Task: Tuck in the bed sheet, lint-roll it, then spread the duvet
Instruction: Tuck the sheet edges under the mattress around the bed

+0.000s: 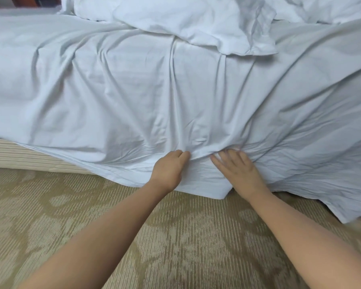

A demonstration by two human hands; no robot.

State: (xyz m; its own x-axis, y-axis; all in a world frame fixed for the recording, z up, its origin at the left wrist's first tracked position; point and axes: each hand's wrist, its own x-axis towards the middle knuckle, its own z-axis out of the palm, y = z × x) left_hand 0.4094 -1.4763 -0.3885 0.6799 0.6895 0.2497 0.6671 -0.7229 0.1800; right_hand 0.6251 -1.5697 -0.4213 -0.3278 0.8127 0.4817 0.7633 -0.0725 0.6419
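Note:
A white bed sheet [133, 97] lies wrinkled over the mattress and hangs down the near side toward the floor. My left hand [169, 167] grips a fold of the sheet at the mattress edge, its fingers curled into the cloth. My right hand [236, 167] is beside it, fingers spread and pressing against the bunched sheet, slightly blurred. A loose flap of sheet hangs between and below the two hands. The crumpled white duvet [196, 24] is piled at the far side of the bed.
The striped beige bed base [19, 155] shows at the left, where the sheet does not cover it. Patterned beige carpet [175, 247] covers the floor in front of the bed. More white bedding [331, 9] lies at the far right.

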